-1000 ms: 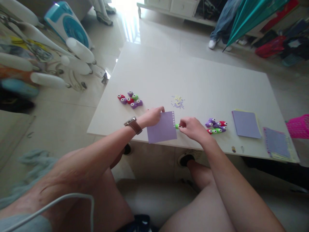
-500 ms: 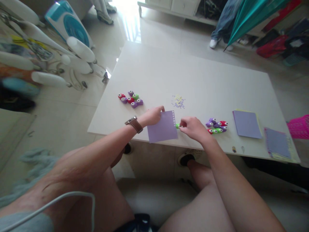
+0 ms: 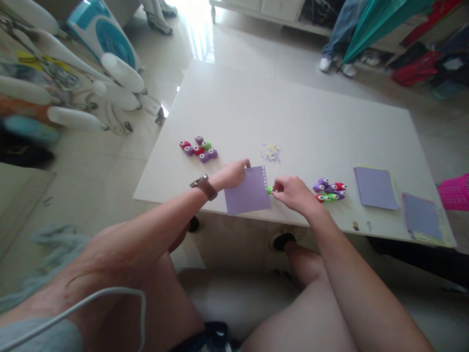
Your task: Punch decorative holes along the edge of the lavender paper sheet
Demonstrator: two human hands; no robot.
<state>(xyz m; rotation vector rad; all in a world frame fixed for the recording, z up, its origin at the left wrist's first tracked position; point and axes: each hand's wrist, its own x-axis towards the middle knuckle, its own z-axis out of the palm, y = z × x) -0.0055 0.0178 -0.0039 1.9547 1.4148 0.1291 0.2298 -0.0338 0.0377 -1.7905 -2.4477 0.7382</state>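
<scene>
A square purple sheet of paper (image 3: 246, 194) lies at the table's near edge and overhangs it slightly. Small holes run along the upper part of its right edge. My left hand (image 3: 236, 173), with a watch on its wrist, grips the sheet at its upper left; some fingers are hidden. My right hand (image 3: 291, 191) is closed around a small green hole punch (image 3: 270, 190) at the sheet's right edge, mostly covered by the fingers. Beyond the sheet lies a scatter of yellow and purple paper bits (image 3: 271, 152).
Red, green and purple punches with round white tops form a left group (image 3: 199, 149) and a right group (image 3: 330, 190). Farther right are a purple paper stack (image 3: 376, 187) and a pile with notched edges (image 3: 423, 215). Another person's legs (image 3: 339, 41) show beyond the white table (image 3: 293, 112).
</scene>
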